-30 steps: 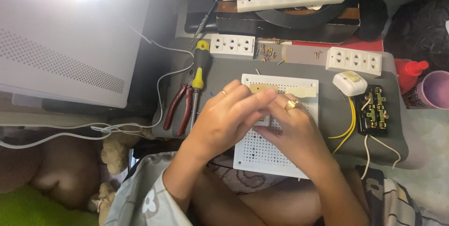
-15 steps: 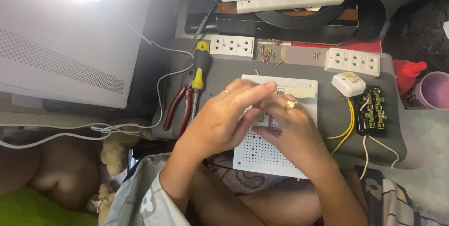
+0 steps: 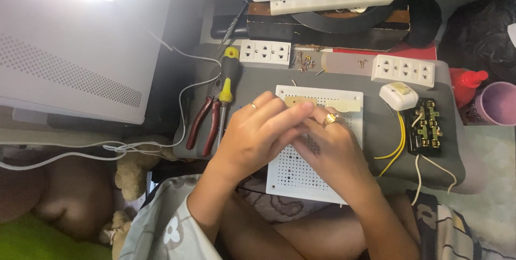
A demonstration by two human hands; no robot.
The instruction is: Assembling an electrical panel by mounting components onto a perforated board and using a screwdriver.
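Head view | left hand [image 3: 258,133], right hand [image 3: 330,150] fingers meet over perforated board [image 3: 301,176], grip unclear | pliers [image 3: 207,123] near left edge

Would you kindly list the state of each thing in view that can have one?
Left hand: on the perforated board, fingers bent, what it grips is hidden.
Right hand: on the board, touching the left hand.
Pliers: lying flat, jaws shut.
Screwdriver: lying unused.
Two socket strips: nothing plugged in.
Switch block: uncovered, wired.
Red bottle: capped.

perforated board [image 3: 301,171] white, dotted | pliers [image 3: 203,124] red handles | screwdriver [image 3: 228,80] yellow-black | cup [image 3: 497,104] purple | wires [image 3: 396,144] yellow
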